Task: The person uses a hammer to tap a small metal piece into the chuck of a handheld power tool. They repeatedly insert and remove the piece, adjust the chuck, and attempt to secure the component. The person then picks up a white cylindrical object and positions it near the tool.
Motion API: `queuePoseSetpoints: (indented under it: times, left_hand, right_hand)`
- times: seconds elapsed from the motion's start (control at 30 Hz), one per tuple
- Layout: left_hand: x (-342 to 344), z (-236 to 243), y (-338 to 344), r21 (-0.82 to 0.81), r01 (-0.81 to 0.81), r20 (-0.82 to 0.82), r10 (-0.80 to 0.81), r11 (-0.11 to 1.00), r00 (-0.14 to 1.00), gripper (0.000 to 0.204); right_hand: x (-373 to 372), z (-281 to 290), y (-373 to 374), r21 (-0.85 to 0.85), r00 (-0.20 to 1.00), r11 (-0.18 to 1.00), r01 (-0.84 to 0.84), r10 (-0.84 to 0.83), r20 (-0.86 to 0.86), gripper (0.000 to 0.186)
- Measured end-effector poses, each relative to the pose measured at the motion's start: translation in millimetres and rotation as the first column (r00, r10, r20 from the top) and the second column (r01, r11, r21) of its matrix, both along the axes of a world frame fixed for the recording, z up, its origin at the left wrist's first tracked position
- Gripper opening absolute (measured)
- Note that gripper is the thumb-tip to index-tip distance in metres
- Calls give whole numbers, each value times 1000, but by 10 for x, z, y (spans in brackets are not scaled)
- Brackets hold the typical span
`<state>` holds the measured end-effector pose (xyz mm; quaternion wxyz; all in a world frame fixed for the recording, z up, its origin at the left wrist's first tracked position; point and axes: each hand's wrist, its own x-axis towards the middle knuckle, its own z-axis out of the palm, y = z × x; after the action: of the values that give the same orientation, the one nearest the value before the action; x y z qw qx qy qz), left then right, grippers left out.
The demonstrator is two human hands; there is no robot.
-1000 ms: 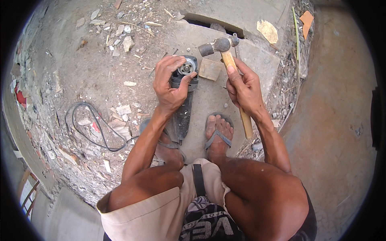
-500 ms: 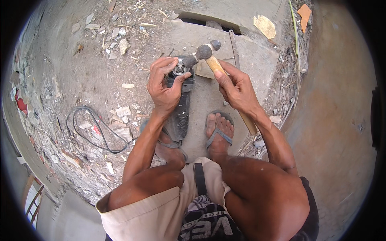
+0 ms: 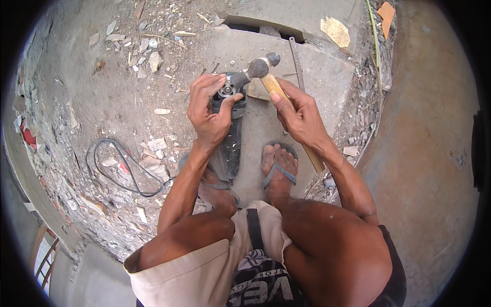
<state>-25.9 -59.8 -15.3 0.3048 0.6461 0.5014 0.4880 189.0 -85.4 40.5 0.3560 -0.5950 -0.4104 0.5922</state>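
My left hand (image 3: 209, 110) is closed round the head end of a dark angle grinder (image 3: 231, 148), thumb on one side and fingers on the other. The grinder lies lengthwise on the concrete between my feet, its round metal flange (image 3: 227, 91) facing up. My right hand (image 3: 303, 115) grips the wooden handle of a ball-peen hammer (image 3: 271, 84), thumb laid along it. One end of the hammer's head rests at the edge of the flange, next to my left fingertips; whether it touches the metal is hard to tell. The other, rounded end points up and right.
A flat metal strip with a hole (image 3: 296, 61) and a wooden piece (image 3: 258, 91) lie beyond the grinder. On the left are a looped black cable (image 3: 130, 169) and broken rubble (image 3: 156, 60). A gap (image 3: 263, 28) opens in the slab ahead. My sandalled feet (image 3: 279, 169) flank the grinder.
Almost nothing differs. The hammer and my right hand have shifted very slightly, while my left hand stays on the grinder.
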Motion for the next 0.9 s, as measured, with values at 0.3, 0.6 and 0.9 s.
queuePoseSetpoints:
  times: [0.3, 0.6, 0.9]
  left_hand:
    - [-18, 13, -22, -29, -29, 50, 31, 999, 998, 39]
    - [-87, 0, -27, -34, -16, 35, 17, 999, 999, 39]
    - [-100, -15, -21, -59, -3, 44, 6, 998, 999, 41]
  right_hand:
    - [39, -32, 51, -4, 999, 999, -49, 49, -2, 48]
    - [-6, 44, 34, -27, 999, 999, -35, 36, 6, 50]
    - [49, 82, 104, -81, 999, 995, -53, 53, 6, 45]
